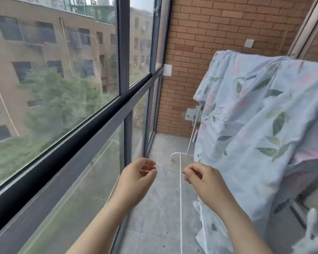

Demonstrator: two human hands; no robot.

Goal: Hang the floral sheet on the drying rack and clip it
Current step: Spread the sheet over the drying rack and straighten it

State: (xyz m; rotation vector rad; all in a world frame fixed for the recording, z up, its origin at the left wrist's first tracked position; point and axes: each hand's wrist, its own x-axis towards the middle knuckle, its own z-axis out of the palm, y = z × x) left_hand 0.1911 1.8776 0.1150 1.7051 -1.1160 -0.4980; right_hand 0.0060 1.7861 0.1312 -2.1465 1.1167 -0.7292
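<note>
Looking along a narrow balcony. Down the whole left side, a dark-framed window [72, 149], with apartment blocks and trees beyond the glass. At right, draped over the top of the drying rack [180, 198] and hanging in loose folds toward the floor [160, 208], the floral sheet [255, 125]: pale blue, printed with green leaves and pink blooms, its lower edge bunched beside the right forearm. Closing the far end, a brick wall [209, 33] with small pale plates. Of the rack, thin white tubing only: a slanted leg at the sheet's far edge and a low rail running toward the camera between the two hands. Left hand [139, 174] raised, palm turned inward, fingers loosely curled, holding nothing. Right hand [200, 177] level with it, just beside the low rail, fingers curled toward the thumb; anything pinched there too small to tell.
</note>
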